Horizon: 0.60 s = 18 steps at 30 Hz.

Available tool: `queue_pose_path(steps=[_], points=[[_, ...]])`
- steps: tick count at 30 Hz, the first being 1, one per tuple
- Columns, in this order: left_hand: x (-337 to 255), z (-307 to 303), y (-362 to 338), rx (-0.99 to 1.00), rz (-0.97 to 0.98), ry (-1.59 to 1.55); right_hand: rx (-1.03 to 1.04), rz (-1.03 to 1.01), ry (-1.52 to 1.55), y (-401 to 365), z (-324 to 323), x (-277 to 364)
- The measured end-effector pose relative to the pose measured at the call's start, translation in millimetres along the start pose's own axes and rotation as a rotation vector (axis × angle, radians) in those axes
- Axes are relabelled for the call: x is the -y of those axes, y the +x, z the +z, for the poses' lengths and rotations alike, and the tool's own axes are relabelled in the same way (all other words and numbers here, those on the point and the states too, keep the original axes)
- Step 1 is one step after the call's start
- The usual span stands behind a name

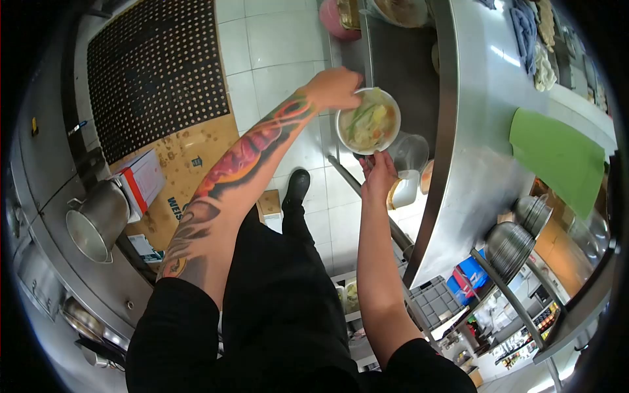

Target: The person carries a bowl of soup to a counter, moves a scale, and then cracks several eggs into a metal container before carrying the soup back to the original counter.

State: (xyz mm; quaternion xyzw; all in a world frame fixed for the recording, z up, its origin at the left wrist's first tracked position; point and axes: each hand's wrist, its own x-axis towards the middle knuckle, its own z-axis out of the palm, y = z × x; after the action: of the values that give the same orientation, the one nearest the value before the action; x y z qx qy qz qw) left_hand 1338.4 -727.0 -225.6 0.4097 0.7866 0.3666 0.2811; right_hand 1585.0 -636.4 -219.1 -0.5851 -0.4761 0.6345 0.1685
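Observation:
A round white bowl [369, 121] holds what looks like cut vegetables in yellow, green and orange with some liquid. It is held up beside a shelf under the steel counter. My left hand [334, 88], on the tattooed arm, has its fingers curled at the bowl's upper left rim; the fingertips are partly hidden. My right hand [380, 177] grips the bowl's near edge from below, palm turned up. Just right of the bowl stand clear plastic containers [411, 154], partly behind it.
A steel counter [485, 131] runs along the right, with a green board [557, 157] and stacked metal bowls [510, 249]. At left are a metal pot [98, 223], a red-and-white box [141, 180], cardboard [190, 150] and a black perforated mat [157, 72]. A pink container [337, 19] stands at the top.

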Motion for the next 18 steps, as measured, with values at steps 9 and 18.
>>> queue_pose_path(steps=[9, 18], points=[[-12.9, 35.3, 86.5, 0.094, 0.068, 0.073, -0.228, 0.028, 0.218, 13.5, 19.0, -2.5], [-26.8, 75.0, 95.0, 0.011, -0.017, -0.001, -0.279, 0.004, 0.383, 31.2, 16.2, -19.2]])
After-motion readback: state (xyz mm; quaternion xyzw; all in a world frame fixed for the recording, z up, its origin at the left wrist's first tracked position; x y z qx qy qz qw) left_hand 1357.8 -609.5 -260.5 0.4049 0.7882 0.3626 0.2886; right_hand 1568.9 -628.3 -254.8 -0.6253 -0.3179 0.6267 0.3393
